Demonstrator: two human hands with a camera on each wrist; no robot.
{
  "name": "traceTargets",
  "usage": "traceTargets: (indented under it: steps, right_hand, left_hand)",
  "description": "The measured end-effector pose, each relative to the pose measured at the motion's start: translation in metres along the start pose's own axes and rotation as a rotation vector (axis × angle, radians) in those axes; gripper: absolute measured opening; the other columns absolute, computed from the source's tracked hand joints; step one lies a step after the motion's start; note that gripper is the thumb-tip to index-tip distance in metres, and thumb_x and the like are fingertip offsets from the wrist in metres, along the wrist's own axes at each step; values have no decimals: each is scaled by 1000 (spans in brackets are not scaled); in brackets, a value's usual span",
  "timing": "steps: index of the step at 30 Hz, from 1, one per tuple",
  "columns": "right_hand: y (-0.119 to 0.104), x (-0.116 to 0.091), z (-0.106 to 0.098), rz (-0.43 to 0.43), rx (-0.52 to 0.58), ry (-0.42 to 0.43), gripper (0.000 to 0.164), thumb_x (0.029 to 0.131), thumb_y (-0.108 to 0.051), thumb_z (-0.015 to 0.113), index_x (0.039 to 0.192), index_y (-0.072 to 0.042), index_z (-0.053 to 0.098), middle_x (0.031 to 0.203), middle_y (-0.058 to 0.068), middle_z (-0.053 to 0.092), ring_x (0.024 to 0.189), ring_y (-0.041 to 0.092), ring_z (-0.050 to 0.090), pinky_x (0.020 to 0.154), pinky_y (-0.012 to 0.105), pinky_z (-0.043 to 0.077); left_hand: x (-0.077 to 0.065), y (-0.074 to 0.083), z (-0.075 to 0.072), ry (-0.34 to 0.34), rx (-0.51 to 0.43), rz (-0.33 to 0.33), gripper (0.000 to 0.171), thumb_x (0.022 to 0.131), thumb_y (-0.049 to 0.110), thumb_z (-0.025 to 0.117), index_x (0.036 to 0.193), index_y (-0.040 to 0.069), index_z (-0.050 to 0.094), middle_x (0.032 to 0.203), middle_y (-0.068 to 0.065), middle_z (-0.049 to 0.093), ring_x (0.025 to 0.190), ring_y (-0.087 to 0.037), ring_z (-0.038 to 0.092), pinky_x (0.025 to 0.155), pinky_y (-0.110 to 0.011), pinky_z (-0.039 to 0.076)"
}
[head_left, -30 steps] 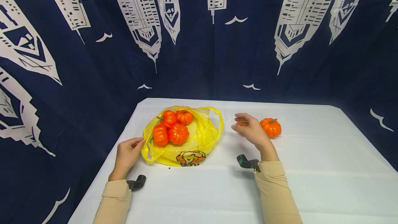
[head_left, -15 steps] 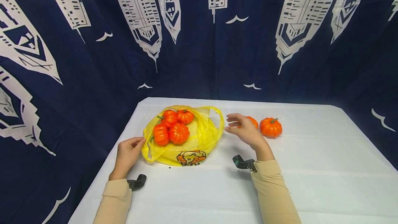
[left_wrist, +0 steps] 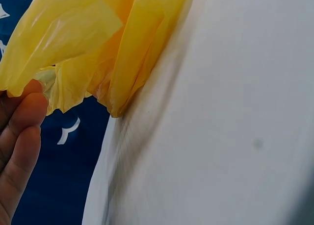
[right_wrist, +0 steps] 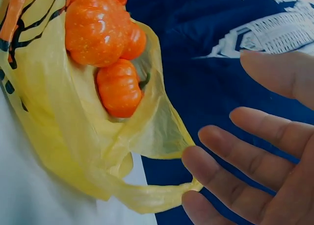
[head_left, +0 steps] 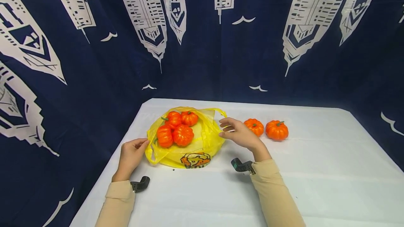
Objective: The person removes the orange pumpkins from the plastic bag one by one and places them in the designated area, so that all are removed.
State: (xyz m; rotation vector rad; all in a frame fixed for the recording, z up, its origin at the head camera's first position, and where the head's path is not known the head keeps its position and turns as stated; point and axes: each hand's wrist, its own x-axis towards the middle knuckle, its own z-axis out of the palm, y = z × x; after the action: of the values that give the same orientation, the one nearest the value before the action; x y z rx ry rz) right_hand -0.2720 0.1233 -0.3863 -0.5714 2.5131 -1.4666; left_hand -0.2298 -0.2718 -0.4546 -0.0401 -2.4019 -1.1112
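A yellow plastic bag (head_left: 206, 137) with a printed animal picture lies on the table, its mouth spread wide. Several small orange pumpkins (head_left: 183, 135) sit inside it. My left hand (head_left: 130, 155) pinches the bag's left edge; in the left wrist view, its fingertips hold the thin yellow film (left_wrist: 54, 38). At the bag's right side is my right hand (head_left: 241, 136), fingers apart and holding nothing. The right wrist view puts those fingers beside the looped handle (right_wrist: 152, 198); whether they touch it I cannot tell.
Two more orange pumpkins, a nearer one (head_left: 254, 127) and one farther right (head_left: 277, 130), lie right of my right hand on the white-covered table (head_left: 331, 157). A dark blue curtain (head_left: 202, 62) with white building prints hangs behind.
My right hand has moved left, from in front of the loose pumpkins to the bag's right handle, uncovering the nearer pumpkin. My left hand stays on the bag's edge.
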Motion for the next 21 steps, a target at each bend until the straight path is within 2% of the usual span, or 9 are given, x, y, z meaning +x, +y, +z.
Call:
traceTargets:
  steps: [5, 10, 14, 21]
  right_hand:
    - [-8, 10, 3, -71, -67, -117, 51, 93, -17, 69, 139, -2, 52, 136, 25, 57, 126, 43, 55, 104, 52, 48]
    - [-16, 23, 6, -106, -155, -217, 51, 93, -18, 68, 139, -1, 52, 137, 24, 57, 125, 42, 56, 104, 51, 48]
    - [-19, 34, 11, -120, -240, -275, 50, 94, -18, 68, 138, 0, 52, 136, 25, 57, 124, 42, 57, 102, 49, 50]
    - [-21, 50, 19, -114, -326, -346, 53, 93, -17, 69, 139, 2, 52, 136, 26, 58, 122, 42, 59, 101, 46, 52]
  left_hand:
    - [0, -1, 0, 7, -17, -9, 12, 90, 6, 73, 96, -3, 78, 83, -17, 76, 64, -1, 60, 57, -11, 48]
    - [2, -2, 1, 6, -17, 4, 12, 90, 7, 73, 96, -2, 78, 84, -17, 77, 65, -3, 63, 58, -11, 48]
    - [2, -4, 2, 1, -29, 0, 12, 90, 7, 73, 96, -2, 79, 85, -18, 77, 66, -5, 64, 59, -11, 48]
    - [1, -4, 0, 2, -26, -10, 13, 90, 9, 74, 96, -1, 79, 85, -16, 77, 67, -6, 64, 59, -14, 49]
